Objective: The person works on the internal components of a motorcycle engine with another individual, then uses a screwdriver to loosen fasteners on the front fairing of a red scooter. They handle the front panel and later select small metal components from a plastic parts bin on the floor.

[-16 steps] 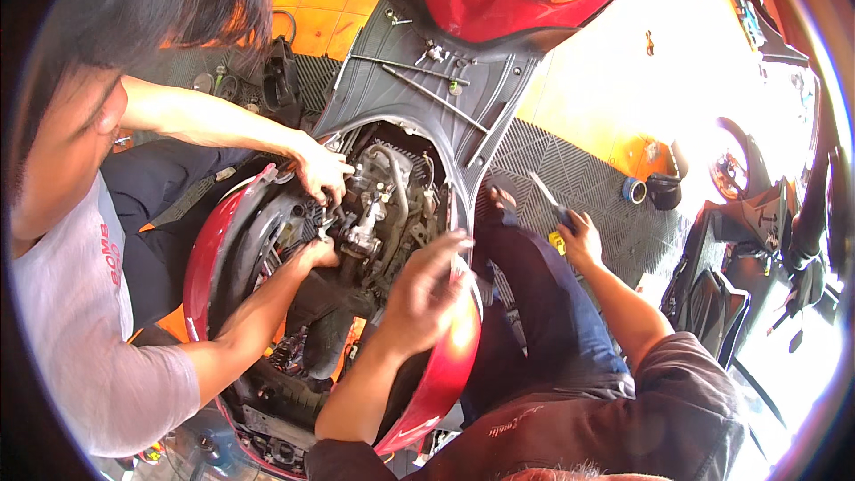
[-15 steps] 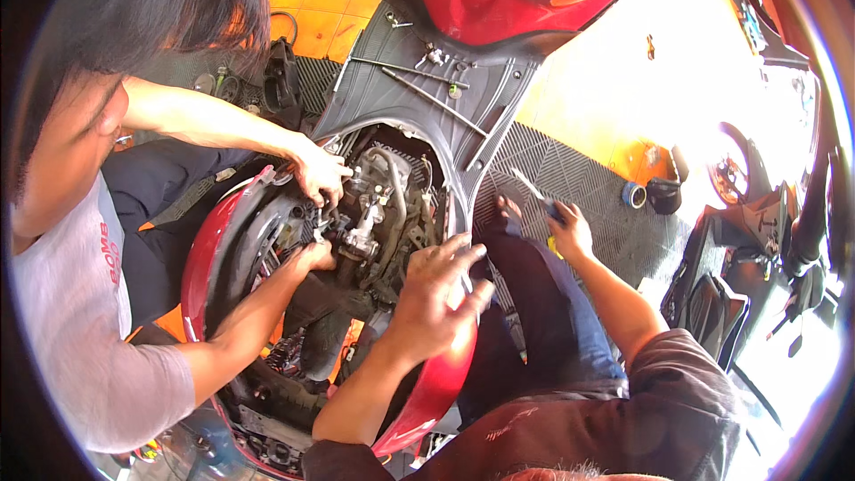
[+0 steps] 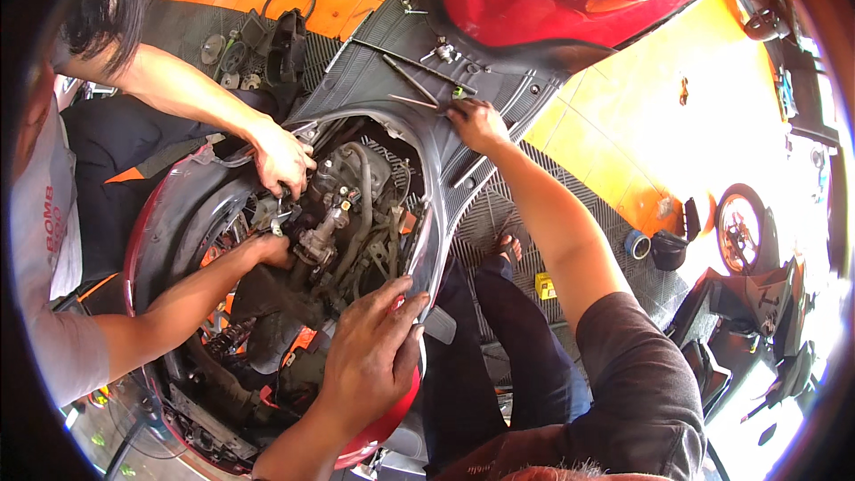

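My right hand (image 3: 479,125) is closed at the back of the scooter's black footboard (image 3: 517,102), on what looks like a screwdriver (image 3: 414,101). Its thin shaft sticks out to the left, while the hand hides most of the handle. Beside it lie two long metal rods, one partly under my fingers. My left hand (image 3: 374,343) rests at the edge of the red body panel (image 3: 378,423), its fingers stretched and slightly bent with nothing visible in them. The engine bay (image 3: 347,205) lies uncovered between my arms and the co-worker.
At the left, a co-worker's two hands (image 3: 283,160) work at the engine around a small shiny metal part. Small metal parts (image 3: 443,51) lie on the footboard. A yellow box (image 3: 545,285) and a blue-rimmed roll (image 3: 637,244) are on the mat. Another motorcycle (image 3: 757,312) stands right.
My right hand has moved from the right side, forward and left onto the footboard with the screwdriver. My left hand has shifted left and down in view, its fingers less spread.
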A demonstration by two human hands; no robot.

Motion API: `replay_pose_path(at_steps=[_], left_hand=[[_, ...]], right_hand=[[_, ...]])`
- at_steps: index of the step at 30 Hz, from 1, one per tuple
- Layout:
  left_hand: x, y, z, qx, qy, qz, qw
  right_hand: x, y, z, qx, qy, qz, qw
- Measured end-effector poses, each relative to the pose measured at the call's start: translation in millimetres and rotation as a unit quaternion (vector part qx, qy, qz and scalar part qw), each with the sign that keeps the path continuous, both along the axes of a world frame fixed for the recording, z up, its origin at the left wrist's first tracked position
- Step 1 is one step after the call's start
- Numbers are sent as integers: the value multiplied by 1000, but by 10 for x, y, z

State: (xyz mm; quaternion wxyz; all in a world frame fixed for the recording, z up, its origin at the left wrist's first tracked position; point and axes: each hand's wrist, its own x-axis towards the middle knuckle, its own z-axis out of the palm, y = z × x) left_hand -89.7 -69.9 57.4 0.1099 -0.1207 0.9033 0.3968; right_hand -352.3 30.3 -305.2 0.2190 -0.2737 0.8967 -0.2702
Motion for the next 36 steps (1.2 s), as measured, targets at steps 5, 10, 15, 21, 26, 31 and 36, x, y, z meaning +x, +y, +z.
replay_pose_path(at_steps=[5,10,15,21,26,31,36], left_hand=[[-93,-23,-21,-8,-26,18,999],[-103,-22,-20,6,-44,40,998],[-132,-37,-6,8,-61,33,998],[-130,-33,-37,11,-38,31,999],[-129,-37,-31,11,-39,36,999],[-149,-34,-16,19,-51,43,998],[-172,-32,-26,37,-41,29,998]], right_hand=[[-565,43,-152,68,120,-111,984],[-805,-182,-114,131,115,43,984],[-950,-188,-329,116,117,33,986],[-1028,-37,-328,-40,149,-102,983],[-318,-42,139,-2,95,90,991],[-86,-45,-54,61,149,120,980],[-356,-78,-492,123,176,102,971]])
